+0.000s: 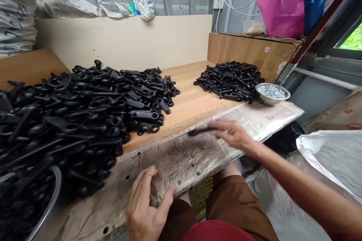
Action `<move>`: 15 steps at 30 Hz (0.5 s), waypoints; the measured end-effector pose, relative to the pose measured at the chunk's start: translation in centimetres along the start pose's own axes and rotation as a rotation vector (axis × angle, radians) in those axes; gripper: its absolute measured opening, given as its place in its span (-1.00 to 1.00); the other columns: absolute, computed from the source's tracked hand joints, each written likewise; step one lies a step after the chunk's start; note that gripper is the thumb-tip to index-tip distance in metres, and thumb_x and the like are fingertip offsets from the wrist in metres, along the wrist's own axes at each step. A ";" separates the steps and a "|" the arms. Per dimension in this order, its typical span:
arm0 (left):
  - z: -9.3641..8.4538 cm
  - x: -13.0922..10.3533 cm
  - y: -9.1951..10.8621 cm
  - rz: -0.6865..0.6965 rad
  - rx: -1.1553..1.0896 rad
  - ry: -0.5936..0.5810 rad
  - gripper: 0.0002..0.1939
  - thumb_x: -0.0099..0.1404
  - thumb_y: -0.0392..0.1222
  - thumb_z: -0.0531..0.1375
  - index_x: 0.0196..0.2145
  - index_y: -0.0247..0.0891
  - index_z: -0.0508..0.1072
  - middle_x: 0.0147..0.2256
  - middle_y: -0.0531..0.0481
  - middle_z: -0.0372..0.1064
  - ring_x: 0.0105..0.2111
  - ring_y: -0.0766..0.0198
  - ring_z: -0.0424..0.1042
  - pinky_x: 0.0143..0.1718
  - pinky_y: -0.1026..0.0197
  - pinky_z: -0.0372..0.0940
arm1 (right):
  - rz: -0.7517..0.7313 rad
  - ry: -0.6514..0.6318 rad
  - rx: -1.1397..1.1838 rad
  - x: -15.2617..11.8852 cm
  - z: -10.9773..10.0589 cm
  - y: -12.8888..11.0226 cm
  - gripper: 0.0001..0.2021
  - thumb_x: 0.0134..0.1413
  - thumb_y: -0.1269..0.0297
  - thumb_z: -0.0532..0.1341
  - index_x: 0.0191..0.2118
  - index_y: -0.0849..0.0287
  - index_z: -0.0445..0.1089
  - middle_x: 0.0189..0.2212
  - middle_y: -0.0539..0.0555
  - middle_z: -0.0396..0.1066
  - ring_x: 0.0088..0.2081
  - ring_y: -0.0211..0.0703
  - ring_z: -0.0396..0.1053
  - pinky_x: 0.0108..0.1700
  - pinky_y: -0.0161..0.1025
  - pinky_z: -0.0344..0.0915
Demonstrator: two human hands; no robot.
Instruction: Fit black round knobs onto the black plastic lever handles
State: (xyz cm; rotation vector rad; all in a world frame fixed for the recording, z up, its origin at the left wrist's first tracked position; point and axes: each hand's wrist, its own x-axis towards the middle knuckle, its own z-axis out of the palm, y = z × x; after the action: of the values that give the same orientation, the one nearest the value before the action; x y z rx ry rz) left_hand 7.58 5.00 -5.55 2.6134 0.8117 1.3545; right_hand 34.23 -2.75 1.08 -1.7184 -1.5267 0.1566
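Observation:
My right hand [231, 133], somewhat blurred by motion, has its fingers on one end of a black crank-arm-shaped part [198, 131] just over the worn, film-covered front board [175, 158]. My left hand [148, 203] is at the board's front edge, thumb and fingers apart, with nothing between them. To the left lies a large heap of similar black parts [96, 105], many with a round hole at one end. A smaller pile of black parts [230, 81] sits at the right rear.
A metal bowl [271, 94] of small shiny metal pieces stands on the board's right end. At lower left, a clear curved rim [51, 203] borders more black pieces. A cream panel [135, 41] backs the table, and white sacks [333, 158] lie at right.

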 end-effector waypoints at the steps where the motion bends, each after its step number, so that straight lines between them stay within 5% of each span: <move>1: 0.2 -0.1 -0.1 0.047 0.042 0.024 -0.58 0.17 -0.16 0.13 -0.03 -0.40 0.24 -0.24 -0.24 0.35 -0.15 0.00 0.33 -0.13 0.04 0.23 | 0.106 0.143 -0.087 1.1 -1.5 1.7 -0.77 0.01 0.22 0.17 -0.25 0.17 0.48 -0.45 0.04 0.47 -0.49 -0.25 0.36 -0.42 -0.34 0.27; 5: 0.8 -0.1 0.0 0.135 0.172 0.022 -0.47 0.12 -0.16 0.18 0.02 -0.38 0.20 -0.25 -0.25 0.36 -0.19 -0.05 0.35 -0.19 0.01 0.23 | 0.260 0.389 -0.278 6.2 -7.8 7.9 -0.73 -0.01 0.24 0.16 -0.21 0.25 0.47 -0.41 0.09 0.46 -0.41 -0.19 0.36 -0.35 -0.29 0.23; 9: 0.9 -0.2 0.0 0.129 0.192 0.022 -0.45 0.11 -0.13 0.19 0.03 -0.39 0.20 -0.28 -0.25 0.37 -0.20 -0.06 0.36 -0.19 -0.01 0.22 | 0.377 0.454 -0.449 10.7 -12.0 11.4 -0.78 -0.08 0.30 0.21 -0.27 0.26 0.47 -0.35 0.14 0.45 -0.26 -0.07 0.35 -0.25 -0.21 0.18; 13: 0.8 -0.3 -0.3 0.125 0.191 0.010 -0.47 0.10 -0.17 0.19 0.00 -0.47 0.22 -0.27 -0.32 0.36 -0.19 -0.08 0.35 -0.18 -0.02 0.20 | 0.535 0.410 -0.607 12.0 -12.8 12.0 -0.71 -0.09 0.16 0.21 -0.30 0.30 0.46 -0.23 0.26 0.41 -0.21 0.01 0.33 -0.28 -0.17 0.19; 15: 0.8 -0.3 -0.3 0.128 0.187 0.016 -0.46 0.11 -0.17 0.18 0.01 -0.49 0.20 -0.26 -0.33 0.36 -0.18 -0.09 0.34 -0.16 -0.02 0.19 | 0.478 0.383 -0.621 11.7 -11.7 11.2 -0.72 -0.03 0.17 0.17 -0.29 0.28 0.45 -0.19 0.26 0.40 -0.19 0.01 0.33 -0.25 -0.16 0.20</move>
State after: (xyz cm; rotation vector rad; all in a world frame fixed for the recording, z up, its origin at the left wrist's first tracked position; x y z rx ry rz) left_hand 7.94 5.20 -6.34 2.8456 0.8242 1.3951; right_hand 52.67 2.58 6.49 -2.4127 -0.9052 -0.4275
